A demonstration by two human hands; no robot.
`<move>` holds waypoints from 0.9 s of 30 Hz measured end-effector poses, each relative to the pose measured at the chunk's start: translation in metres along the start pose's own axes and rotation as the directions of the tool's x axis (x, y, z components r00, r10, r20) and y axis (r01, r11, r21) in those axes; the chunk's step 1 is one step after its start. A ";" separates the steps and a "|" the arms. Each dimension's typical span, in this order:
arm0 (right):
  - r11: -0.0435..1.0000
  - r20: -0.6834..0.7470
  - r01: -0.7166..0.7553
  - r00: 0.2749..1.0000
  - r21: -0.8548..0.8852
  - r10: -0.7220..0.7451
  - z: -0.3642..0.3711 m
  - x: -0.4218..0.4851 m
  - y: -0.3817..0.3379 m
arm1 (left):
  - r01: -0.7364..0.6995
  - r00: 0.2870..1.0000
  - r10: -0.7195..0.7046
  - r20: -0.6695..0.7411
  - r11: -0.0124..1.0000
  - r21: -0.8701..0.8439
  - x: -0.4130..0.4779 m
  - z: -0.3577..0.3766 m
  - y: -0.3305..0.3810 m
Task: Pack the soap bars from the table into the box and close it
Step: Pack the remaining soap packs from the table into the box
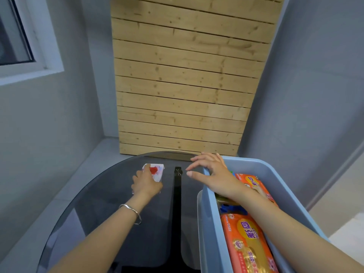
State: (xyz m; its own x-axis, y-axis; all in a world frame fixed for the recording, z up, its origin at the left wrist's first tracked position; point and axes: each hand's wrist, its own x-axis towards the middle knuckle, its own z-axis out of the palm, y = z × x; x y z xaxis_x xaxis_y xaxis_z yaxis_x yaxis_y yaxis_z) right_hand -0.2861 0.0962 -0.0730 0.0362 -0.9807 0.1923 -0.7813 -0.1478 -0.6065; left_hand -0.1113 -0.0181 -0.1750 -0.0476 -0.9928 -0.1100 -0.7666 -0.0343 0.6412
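A white soap bar pack with a red mark [155, 171] lies near the far edge of the round glass table [110, 203]. My left hand [146, 184] is closed over its near end and grips it. At the right stands a light blue plastic box [208, 223], with orange soap packs [244, 243] inside. Another orange pack [254, 184] lies at the box's far end. My right hand [210, 173] hovers above the box's far left corner, fingers spread, holding nothing. My right forearm crosses over the box and hides part of its contents.
A wooden slat panel [187, 85] leans against the grey wall behind the table. The table's black stem [177, 194] shows through the glass. A window frame [29, 46] is at the upper left. Grey floor surrounds the table.
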 end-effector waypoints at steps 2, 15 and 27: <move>1.000 -0.001 -0.001 1.000 -0.002 0.001 0.001 -0.001 -0.001 | -0.025 1.000 0.027 0.008 0.990 -0.138 -0.004 -0.012 0.002; 0.894 -0.562 -0.026 0.770 0.447 0.303 -0.109 -0.035 0.013 | -0.584 0.702 0.707 0.084 0.639 -0.500 -0.097 -0.084 0.139; 0.872 -0.295 -0.319 0.850 0.372 0.437 -0.088 -0.101 0.060 | -0.731 0.565 0.615 0.550 0.682 -0.011 -0.092 -0.022 0.175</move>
State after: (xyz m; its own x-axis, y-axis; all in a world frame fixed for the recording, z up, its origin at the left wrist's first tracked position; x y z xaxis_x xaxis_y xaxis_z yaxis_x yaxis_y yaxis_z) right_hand -0.3918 0.1975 -0.0605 -0.4940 -0.8603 0.1258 -0.4607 0.1363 -0.8770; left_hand -0.2269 0.0647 -0.0367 -0.8505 -0.5189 -0.0859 -0.4810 0.7013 0.5261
